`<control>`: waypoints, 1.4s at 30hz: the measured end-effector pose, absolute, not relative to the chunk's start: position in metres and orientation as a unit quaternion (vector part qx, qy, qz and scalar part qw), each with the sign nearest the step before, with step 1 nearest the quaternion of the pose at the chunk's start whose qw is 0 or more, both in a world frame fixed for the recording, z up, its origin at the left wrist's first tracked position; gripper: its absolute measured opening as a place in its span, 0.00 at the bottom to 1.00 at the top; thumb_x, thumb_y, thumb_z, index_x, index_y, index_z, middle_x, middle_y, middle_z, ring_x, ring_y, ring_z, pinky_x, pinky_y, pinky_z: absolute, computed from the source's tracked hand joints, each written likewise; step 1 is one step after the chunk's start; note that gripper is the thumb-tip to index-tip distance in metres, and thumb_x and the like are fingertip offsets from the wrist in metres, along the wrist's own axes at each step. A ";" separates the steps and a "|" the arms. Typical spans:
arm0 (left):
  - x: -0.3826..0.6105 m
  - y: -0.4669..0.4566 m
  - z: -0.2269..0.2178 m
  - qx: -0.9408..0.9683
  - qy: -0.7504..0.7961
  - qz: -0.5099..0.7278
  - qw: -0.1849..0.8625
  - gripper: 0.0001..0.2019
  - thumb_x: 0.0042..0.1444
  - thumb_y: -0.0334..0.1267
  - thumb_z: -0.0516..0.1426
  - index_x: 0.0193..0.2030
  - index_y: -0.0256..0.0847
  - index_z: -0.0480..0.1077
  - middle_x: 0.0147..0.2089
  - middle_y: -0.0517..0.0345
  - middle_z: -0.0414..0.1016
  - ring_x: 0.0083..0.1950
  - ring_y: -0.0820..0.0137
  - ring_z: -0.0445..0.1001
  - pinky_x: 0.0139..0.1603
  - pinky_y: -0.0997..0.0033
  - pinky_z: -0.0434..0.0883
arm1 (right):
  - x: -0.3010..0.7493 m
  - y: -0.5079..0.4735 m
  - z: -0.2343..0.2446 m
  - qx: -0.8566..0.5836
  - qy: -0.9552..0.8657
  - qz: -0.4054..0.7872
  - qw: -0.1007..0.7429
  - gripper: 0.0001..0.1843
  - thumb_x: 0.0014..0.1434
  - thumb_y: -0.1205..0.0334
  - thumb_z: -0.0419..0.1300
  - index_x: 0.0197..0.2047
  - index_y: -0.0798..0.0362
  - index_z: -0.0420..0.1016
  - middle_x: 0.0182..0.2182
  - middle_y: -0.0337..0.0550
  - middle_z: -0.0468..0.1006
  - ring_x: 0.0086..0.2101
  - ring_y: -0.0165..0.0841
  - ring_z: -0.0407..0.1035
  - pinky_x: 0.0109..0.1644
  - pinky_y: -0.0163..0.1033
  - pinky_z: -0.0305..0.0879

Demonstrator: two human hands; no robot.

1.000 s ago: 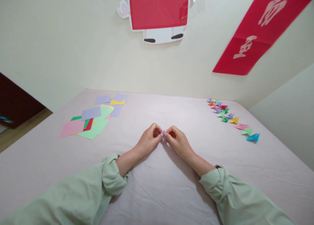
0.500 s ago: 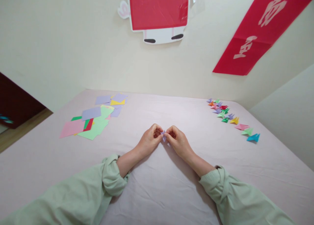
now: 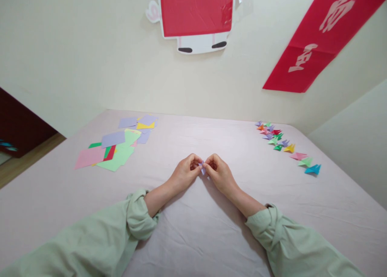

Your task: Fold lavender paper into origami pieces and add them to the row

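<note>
Left hand [image 3: 185, 172], right hand [image 3: 222, 173] — purple paper [image 3: 203, 170] (small) in both.

The left hand [image 3: 186, 173] and right hand [image 3: 220, 173] hide much of a purple paper piece [image 3: 202, 171], its folds too small to read; the frame's top crops a red-fronted wall cutout [image 3: 196, 11] and red banner [image 3: 302, 67]; green sleeves [image 3: 90, 238] run out below.

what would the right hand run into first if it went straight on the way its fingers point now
Most likely the left hand, just across the small purple paper that the right hand pinches; exact depth is hard to judge.
</note>
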State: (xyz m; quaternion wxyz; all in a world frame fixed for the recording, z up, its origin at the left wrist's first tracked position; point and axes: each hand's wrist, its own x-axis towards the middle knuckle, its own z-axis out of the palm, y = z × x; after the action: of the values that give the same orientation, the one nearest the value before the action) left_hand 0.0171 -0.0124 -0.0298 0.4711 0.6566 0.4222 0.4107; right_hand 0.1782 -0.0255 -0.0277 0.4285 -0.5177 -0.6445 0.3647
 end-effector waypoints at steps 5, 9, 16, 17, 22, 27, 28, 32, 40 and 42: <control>0.018 -0.012 -0.029 0.650 0.420 0.415 0.478 0.04 0.55 0.34 0.56 0.38 0.38 0.67 0.32 0.61 0.71 0.31 0.75 0.70 0.34 0.75 0.68 | 0.178 -0.023 -0.031 -0.503 -0.635 0.382 0.445 0.09 0.60 0.57 0.57 0.42 0.50 0.64 0.25 0.33 0.70 0.25 0.30 0.66 0.30 0.35 0.61; 0.018 -0.012 -0.031 0.634 0.414 0.429 0.492 0.05 0.56 0.34 0.56 0.39 0.39 0.65 0.33 0.61 0.70 0.32 0.75 0.71 0.35 0.75 0.68 | 0.178 -0.024 -0.025 -0.513 -0.656 0.374 0.408 0.07 0.61 0.56 0.55 0.36 0.51 0.68 0.25 0.35 0.71 0.25 0.30 0.65 0.30 0.35 0.60; 0.017 -0.012 -0.029 0.650 0.424 0.409 0.480 0.05 0.56 0.36 0.56 0.39 0.39 0.66 0.33 0.61 0.71 0.33 0.74 0.70 0.35 0.75 0.67 | 0.180 -0.024 -0.021 -0.510 -0.671 0.356 0.404 0.10 0.62 0.57 0.55 0.30 0.52 0.67 0.23 0.35 0.69 0.25 0.29 0.61 0.30 0.35 0.57; 0.017 -0.012 -0.027 0.660 0.426 0.400 0.471 0.04 0.56 0.36 0.56 0.38 0.39 0.67 0.32 0.62 0.70 0.33 0.74 0.69 0.35 0.75 0.66 | 0.180 -0.024 -0.021 -0.507 -0.671 0.357 0.407 0.10 0.62 0.57 0.55 0.30 0.52 0.67 0.24 0.35 0.69 0.25 0.29 0.61 0.30 0.35 0.57; 0.016 -0.013 -0.018 0.688 0.437 0.375 0.442 0.05 0.57 0.37 0.55 0.33 0.38 0.68 0.29 0.63 0.68 0.32 0.73 0.66 0.35 0.74 0.63 | 0.181 -0.024 -0.023 -0.498 -0.666 0.373 0.412 0.11 0.62 0.57 0.54 0.29 0.52 0.67 0.24 0.35 0.68 0.25 0.29 0.61 0.30 0.34 0.57; 0.017 -0.012 -0.019 0.653 0.439 0.389 0.479 0.07 0.55 0.39 0.56 0.31 0.38 0.68 0.27 0.64 0.68 0.30 0.74 0.65 0.34 0.74 0.62 | 0.182 -0.024 -0.025 -0.491 -0.667 0.394 0.400 0.09 0.62 0.56 0.55 0.32 0.51 0.66 0.23 0.34 0.67 0.24 0.29 0.61 0.29 0.34 0.56; 0.017 -0.012 -0.020 0.649 0.439 0.391 0.483 0.07 0.55 0.40 0.56 0.31 0.38 0.68 0.27 0.64 0.68 0.30 0.74 0.65 0.33 0.74 0.62 | 0.182 -0.024 -0.026 -0.490 -0.670 0.392 0.397 0.09 0.61 0.56 0.55 0.32 0.51 0.65 0.23 0.33 0.66 0.24 0.29 0.61 0.29 0.34 0.55; 0.017 -0.011 -0.022 0.643 0.435 0.393 0.492 0.08 0.54 0.41 0.57 0.31 0.38 0.68 0.27 0.63 0.67 0.30 0.74 0.64 0.33 0.74 0.62 | 0.182 -0.024 -0.026 -0.486 -0.679 0.379 0.400 0.09 0.62 0.57 0.54 0.31 0.51 0.64 0.22 0.33 0.64 0.24 0.29 0.58 0.29 0.34 0.54; 0.017 -0.010 -0.024 0.647 0.431 0.386 0.497 0.09 0.56 0.41 0.55 0.30 0.37 0.68 0.27 0.62 0.66 0.29 0.74 0.63 0.31 0.74 0.61 | 0.183 -0.024 -0.025 -0.478 -0.681 0.382 0.402 0.11 0.63 0.58 0.51 0.29 0.51 0.62 0.23 0.33 0.62 0.26 0.30 0.57 0.31 0.35 0.54; 0.017 -0.010 -0.023 0.649 0.431 0.384 0.496 0.10 0.56 0.42 0.55 0.30 0.38 0.68 0.26 0.63 0.65 0.29 0.74 0.62 0.30 0.75 0.61 | 0.184 -0.024 -0.024 -0.475 -0.680 0.387 0.402 0.12 0.63 0.58 0.50 0.28 0.51 0.62 0.22 0.33 0.62 0.26 0.30 0.57 0.31 0.35 0.54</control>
State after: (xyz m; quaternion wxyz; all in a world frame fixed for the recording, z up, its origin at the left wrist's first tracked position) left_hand 0.0172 -0.0104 -0.0228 0.4960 0.6486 0.4312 0.3839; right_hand 0.1835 -0.0244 -0.0243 0.4016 -0.4754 -0.6802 0.3873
